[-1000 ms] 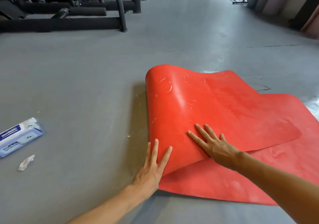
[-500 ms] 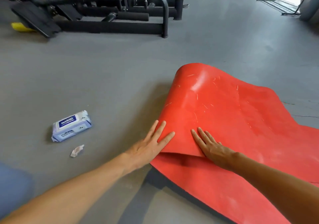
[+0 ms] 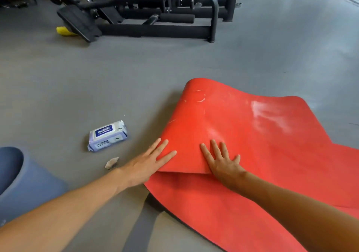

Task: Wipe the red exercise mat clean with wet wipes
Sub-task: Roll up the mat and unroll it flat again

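On the grey gym floor the folded red rubber exercise mat lay under both flat, spread hands, left hand and right hand, which probably should press evenly, with the white-blue wet wipes pack nearby.

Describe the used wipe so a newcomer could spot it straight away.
Start at the folded red mat on the grey floor. Left of it lies the blue-and-white wipes pack. The used wipe is the small crumpled whitish scrap just nearer than that pack, beside the left hand.
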Motion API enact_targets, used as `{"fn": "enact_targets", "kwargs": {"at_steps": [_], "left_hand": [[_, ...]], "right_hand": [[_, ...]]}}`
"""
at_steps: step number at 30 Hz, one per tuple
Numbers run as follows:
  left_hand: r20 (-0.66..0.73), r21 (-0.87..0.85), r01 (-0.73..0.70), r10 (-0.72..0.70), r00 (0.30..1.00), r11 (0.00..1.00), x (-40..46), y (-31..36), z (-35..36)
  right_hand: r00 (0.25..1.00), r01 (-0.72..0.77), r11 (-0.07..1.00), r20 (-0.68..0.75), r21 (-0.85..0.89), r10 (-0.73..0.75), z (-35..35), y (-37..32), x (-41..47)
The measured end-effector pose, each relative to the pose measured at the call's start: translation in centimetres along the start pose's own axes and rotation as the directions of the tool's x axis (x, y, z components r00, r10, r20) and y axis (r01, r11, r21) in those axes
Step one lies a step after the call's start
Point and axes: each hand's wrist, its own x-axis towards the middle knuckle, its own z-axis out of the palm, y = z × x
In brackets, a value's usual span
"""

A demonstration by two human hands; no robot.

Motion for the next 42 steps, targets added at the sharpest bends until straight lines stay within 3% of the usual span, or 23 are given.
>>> {"fn": "enact_targets", "kwargs": {"at_steps": [8, 11, 15, 21, 24, 30, 35, 42], "left_hand": [[-0.077, 0.035, -0.087, 0.090, 0.993, 0.996, 3.6, 5.8, 3.3], [-0.105, 0.055, -0.077, 0.082, 0.991, 0.996, 3.3, 4.9, 3.1], [-0.030, 0.010, 0.000, 0.001, 1.000, 1.000, 1.5, 2.7, 1.2], [-0.105, -0.080, -0.017, 0.009, 0.994, 0.997, 2.0, 1.2, 1.1], [-0.153, -0.046, -0.021, 0.014, 0.988, 0.999, 2.9, 3.0, 0.5], [-0.015, 0.121, -0.049, 0.051, 0.999, 0.991, 7.1, 11.3, -2.1], [0.107, 0.081, -0.026, 0.017, 0.994, 0.996, 9.8, 14.9, -1.0], [0.135, -0.027, -0.173, 0.175, 0.975, 0.985, 14.3, 24.8, -1.7]], "right_hand": [[1.000, -0.008, 0.998, -0.020, -0.061, 0.007, 1.2, 5.8, -4.9], [0.991, 0.073, 0.997, -0.110, 0.017, -0.071, 1.8, 6.2, -5.8], [0.984, 0.119, 0.971, -0.156, 0.207, -0.087, 1.7, 7.0, -5.2], [0.993, -0.111, 0.927, -0.004, 0.358, 0.120, 5.9, 9.7, -4.9], [0.986, -0.166, 0.929, 0.028, 0.331, 0.167, 7.5, 9.7, -5.2], [0.978, -0.207, 0.954, 0.074, 0.219, 0.195, 10.0, 7.8, -4.3], [0.961, -0.251, 0.966, 0.134, 0.057, 0.242, 10.5, 9.1, -4.7], [0.916, -0.338, 0.941, 0.222, -0.026, 0.335, 13.6, 18.2, -10.2]]}}
